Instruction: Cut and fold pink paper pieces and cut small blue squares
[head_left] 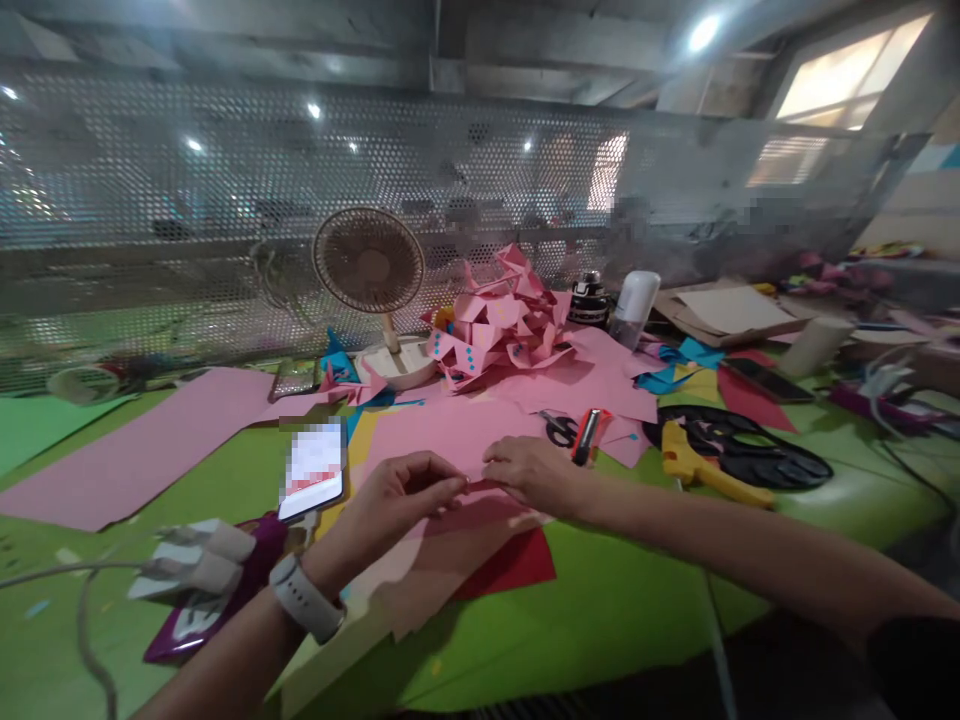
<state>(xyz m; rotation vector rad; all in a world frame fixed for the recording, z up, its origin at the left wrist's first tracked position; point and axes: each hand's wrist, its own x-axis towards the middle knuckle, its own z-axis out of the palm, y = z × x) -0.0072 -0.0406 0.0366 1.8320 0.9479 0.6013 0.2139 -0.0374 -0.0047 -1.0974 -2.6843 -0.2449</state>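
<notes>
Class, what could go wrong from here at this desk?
The right hand could brush the orange cutter lying close beside it; whether its blade is out is unclear.
The right forearm passes near the yellow glue gun, which might burn if hot.
The fan stands beside the pile of folded pink paper and might scatter pieces if switched on.

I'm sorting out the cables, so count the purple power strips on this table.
2: one purple power strip at the near left, another purple strip at the far right. Others may be hidden.
</notes>
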